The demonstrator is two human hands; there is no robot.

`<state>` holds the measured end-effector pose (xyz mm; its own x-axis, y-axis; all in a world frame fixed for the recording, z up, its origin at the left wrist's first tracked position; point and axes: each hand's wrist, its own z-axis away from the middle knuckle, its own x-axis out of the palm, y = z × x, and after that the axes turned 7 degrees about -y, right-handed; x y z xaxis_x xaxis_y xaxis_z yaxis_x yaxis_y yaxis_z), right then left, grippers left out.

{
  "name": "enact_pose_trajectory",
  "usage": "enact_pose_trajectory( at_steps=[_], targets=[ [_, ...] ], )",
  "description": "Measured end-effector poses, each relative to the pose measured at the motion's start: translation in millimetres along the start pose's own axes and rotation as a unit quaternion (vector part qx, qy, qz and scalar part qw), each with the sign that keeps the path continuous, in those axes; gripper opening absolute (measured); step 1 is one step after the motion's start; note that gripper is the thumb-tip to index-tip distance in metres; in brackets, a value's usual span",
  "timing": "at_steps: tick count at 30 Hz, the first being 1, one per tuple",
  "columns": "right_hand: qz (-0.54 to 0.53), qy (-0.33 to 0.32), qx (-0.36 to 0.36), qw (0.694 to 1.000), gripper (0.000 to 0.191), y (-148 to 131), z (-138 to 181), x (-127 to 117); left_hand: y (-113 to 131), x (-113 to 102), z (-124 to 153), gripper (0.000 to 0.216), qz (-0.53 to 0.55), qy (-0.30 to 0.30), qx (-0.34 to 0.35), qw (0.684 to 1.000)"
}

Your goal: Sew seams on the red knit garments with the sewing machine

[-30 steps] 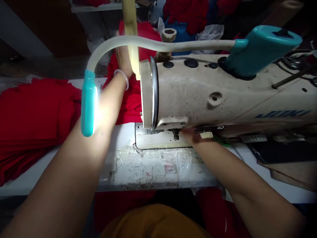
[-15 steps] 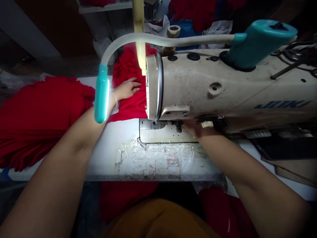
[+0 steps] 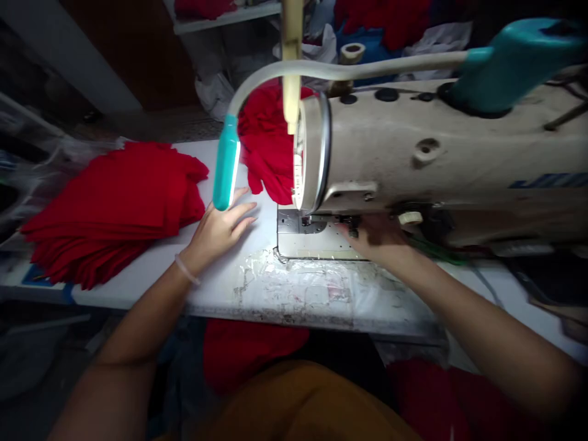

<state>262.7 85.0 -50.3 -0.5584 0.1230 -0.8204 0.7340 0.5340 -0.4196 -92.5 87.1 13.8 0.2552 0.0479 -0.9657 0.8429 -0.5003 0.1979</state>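
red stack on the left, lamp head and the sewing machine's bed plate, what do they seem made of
Red stack: matte fabric, possibly knit, with soft, thin layered edges.
Lamp head: likely smooth plastic, judging by its even turquoise, rounded casing.
Bed plate: probably metal, with a greyish sheen and small holes; which metal is unclear.

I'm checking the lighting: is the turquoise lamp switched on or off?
On. The lamp shows a bright white strip along its side facing the sewing machine.
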Motion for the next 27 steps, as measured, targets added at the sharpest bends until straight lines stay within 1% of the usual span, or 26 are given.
enact_pose_trajectory(
  at_steps=[1, 2, 3, 4, 5, 6, 7, 9, 11, 13, 14, 15, 16, 17, 18, 19, 20, 21, 22, 23, 24, 25, 27],
  targets=[
    [0.009, -0.006, -0.007, 1.000, 0.047, -11, 14, -4, -3, -8, 18, 0.029, -0.018, 0.031, -0.015, 0.999],
    [0.021, -0.021, -0.014, 0.999, 0.041, -21, 29, -7, -7, -17, 36, 0.027, -0.039, 0.074, -0.040, 0.996],
    [0.059, -0.038, -0.021, 0.997, 0.036, -30, 45, -9, -13, -26, 53, 0.030, -0.063, 0.119, -0.077, 0.988],
    [0.076, -0.045, -0.036, 0.995, 0.034, -36, 61, -11, -20, -34, 68, 0.037, -0.088, 0.156, -0.122, 0.976],
    [0.085, -0.046, -0.044, 0.994, 0.032, -41, 75, -11, -29, -41, 80, 0.045, -0.112, 0.184, -0.167, 0.962],
    [0.093, -0.040, -0.049, 0.994, 0.031, -45, 87, -9, -39, -47, 89, 0.047, -0.131, 0.203, -0.205, 0.949],
    [0.094, -0.030, -0.050, 0.994, 0.029, -47, 96, -7, -48, -53, 95, 0.044, -0.141, 0.208, -0.230, 0.940],
    [0.100, -0.005, -0.043, 0.994, 0.028, -49, 106, -1, -64, -62, 99, 0.033, -0.138, 0.209, -0.241, 0.938],
    [0.112, 0.016, -0.038, 0.993, 0.027, -50, 109, 3, -72, -70, 96, 0.030, -0.117, 0.215, -0.234, 0.941],
    [0.117, 0.031, -0.038, 0.992, 0.028, -51, 108, 3, -65, -79, 89, 0.031, -0.094, 0.236, -0.247, 0.935],
    [0.114, 0.036, -0.041, 0.992, 0.029, -52, 107, 1, -57, -83, 85, 0.032, -0.079, 0.247, -0.256, 0.931],
    [0.107, 0.042, -0.045, 0.992, 0.030, -55, 106, -1, -45, -85, 81, 0.032, -0.051, 0.245, -0.261, 0.932],
    [0.096, 0.047, -0.049, 0.993, 0.032, -60, 105, -3, -31, -86, 77, 0.032, -0.010, 0.227, -0.256, 0.939],
    [0.081, 0.052, -0.056, 0.994, 0.034, -66, 103, -6, -14, -84, 73, 0.031, 0.041, 0.186, -0.236, 0.953],
    [0.061, 0.056, -0.065, 0.994, 0.036, -75, 101, -7, 4, -79, 68, 0.031, 0.104, 0.109, -0.198, 0.968],
    [0.039, 0.058, -0.078, 0.995, 0.038, -84, 98, -8, 22, -71, 63, 0.030, 0.171, 0.018, -0.144, 0.975],
    [0.016, 0.055, -0.095, 0.994, 0.040, -94, 95, -7, 38, -60, 58, 0.029, 0.229, -0.088, -0.073, 0.967],
    [-0.006, 0.046, -0.116, 0.992, 0.041, -104, 91, -5, 52, -47, 53, 0.029, 0.269, -0.181, -0.004, 0.946],
    [-0.025, 0.031, -0.138, 0.990, 0.042, -114, 87, -1, 63, -32, 47, 0.028, 0.295, -0.237, 0.053, 0.924],
    [-0.035, 0.011, -0.157, 0.987, 0.041, -122, 83, 3, 69, -16, 40, 0.029, 0.305, -0.258, 0.087, 0.913],
    [-0.037, -0.010, -0.171, 0.984, 0.038, -129, 79, 9, 69, -2, 34, 0.030, 0.303, -0.244, 0.093, 0.917],
    [-0.029, -0.028, -0.182, 0.982, 0.034, -134, 76, 14, 65, 12, 27, 0.031, 0.293, -0.215, 0.086, 0.928],
    [-0.007, -0.064, -0.193, 0.979, 0.020, -138, 72, 22, 44, 30, 15, 0.033, 0.248, -0.140, 0.042, 0.958]
  ],
)
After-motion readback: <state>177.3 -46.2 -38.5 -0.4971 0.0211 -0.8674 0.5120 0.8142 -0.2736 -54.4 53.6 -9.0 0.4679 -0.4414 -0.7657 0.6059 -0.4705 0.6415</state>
